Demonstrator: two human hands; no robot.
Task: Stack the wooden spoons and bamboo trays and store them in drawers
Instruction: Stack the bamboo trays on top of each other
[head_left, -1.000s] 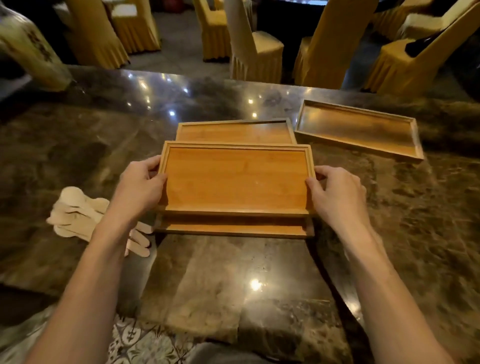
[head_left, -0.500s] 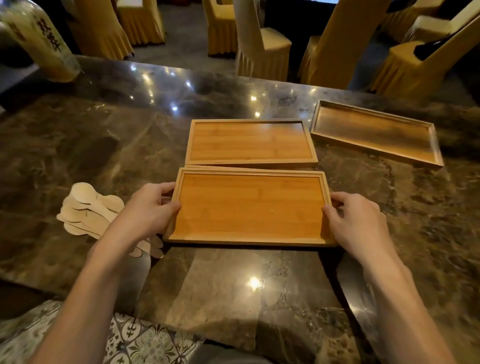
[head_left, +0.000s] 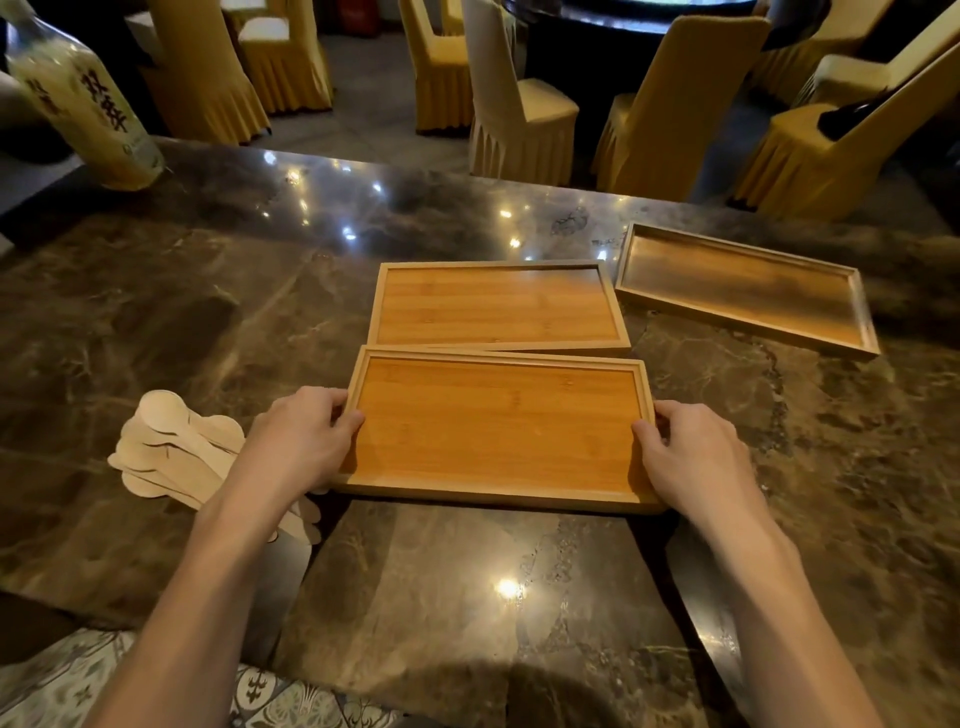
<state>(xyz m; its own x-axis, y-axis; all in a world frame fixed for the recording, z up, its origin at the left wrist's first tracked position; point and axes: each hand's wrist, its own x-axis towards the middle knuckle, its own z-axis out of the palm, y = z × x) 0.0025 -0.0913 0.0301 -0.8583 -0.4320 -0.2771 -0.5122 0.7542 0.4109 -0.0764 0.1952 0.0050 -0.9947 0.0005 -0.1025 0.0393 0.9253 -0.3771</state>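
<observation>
A bamboo tray (head_left: 498, 426) lies flat on the marble counter (head_left: 467, 597) just in front of me. My left hand (head_left: 301, 441) grips its left short end and my right hand (head_left: 691, 457) grips its right short end. Whether another tray lies under it is hidden. A second bamboo tray (head_left: 496, 306) sits right behind it, touching its far edge. A third tray (head_left: 743, 286) lies at an angle at the back right. A pile of flat wooden spoons (head_left: 171, 452) rests on the counter left of my left wrist, partly hidden by my forearm.
A large pale bottle (head_left: 83, 98) with red characters stands at the counter's far left corner. Beyond the counter are several chairs in yellow covers (head_left: 519, 119). Patterned floor tiles (head_left: 270, 696) show below the counter's near edge.
The tray in my hands came down from above another tray and now rests flat, covering it. Both hands stay on its ends. The view has tilted so the trays sit lower in frame.
</observation>
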